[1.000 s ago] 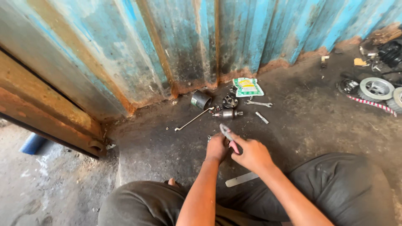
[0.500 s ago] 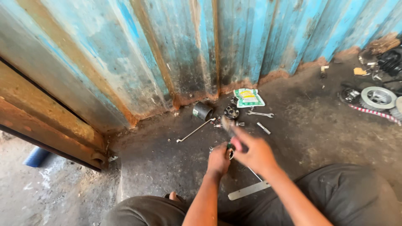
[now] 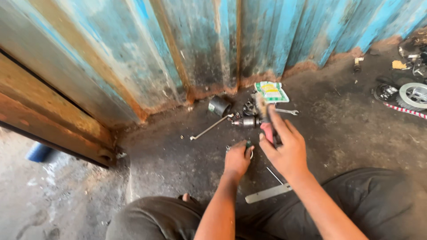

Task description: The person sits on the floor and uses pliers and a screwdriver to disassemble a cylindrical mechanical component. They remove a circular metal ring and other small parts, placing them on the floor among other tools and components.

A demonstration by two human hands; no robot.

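Two hands at work: left hand (image 3: pixel 237 159) clamped on small metal part (image 3: pixel 247 147) low on floor, unmoved. Right hand (image 3: pixel 287 149) gripping red-handled tool (image 3: pixel 266 119), now raised toward 12 o'clock, blurred mid-swing above part.

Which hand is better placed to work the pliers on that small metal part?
Probably the right hand: it already grips the red-handled pliers above the part, while the left hand pins the small metal part on the floor.
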